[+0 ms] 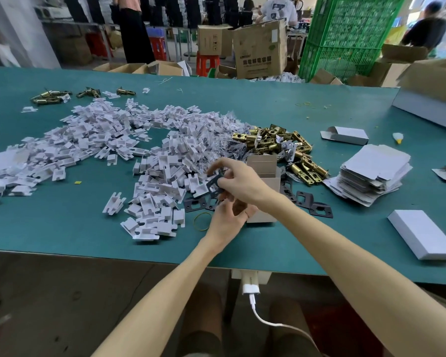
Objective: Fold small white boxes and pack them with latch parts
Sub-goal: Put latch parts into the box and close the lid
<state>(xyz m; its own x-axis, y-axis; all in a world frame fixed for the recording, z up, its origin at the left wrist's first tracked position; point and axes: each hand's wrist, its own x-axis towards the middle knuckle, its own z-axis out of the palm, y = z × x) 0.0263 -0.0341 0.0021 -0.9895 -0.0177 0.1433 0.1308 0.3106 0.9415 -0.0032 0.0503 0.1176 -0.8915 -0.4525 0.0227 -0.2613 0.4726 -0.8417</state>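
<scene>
My right hand (238,180) pinches a dark metal strike plate (215,187) above the green table (88,228). Just below it, my left hand (228,217) has curled fingers that touch the plate's lower edge and hold an open small white box (264,176), which sits behind both hands with its flaps up. More dark plates (307,202) lie flat around the box. A heap of brass latch parts (276,145) lies behind it. A large pile of white plastic inserts (101,143) spreads across the table's left and middle.
A stack of flat unfolded box blanks (373,176) sits to the right, with a closed white box (422,235) nearer me and a folded open one (345,135) farther back. A rubber band (202,221) lies left of my hands. Cartons, a green crate and people stand beyond the table.
</scene>
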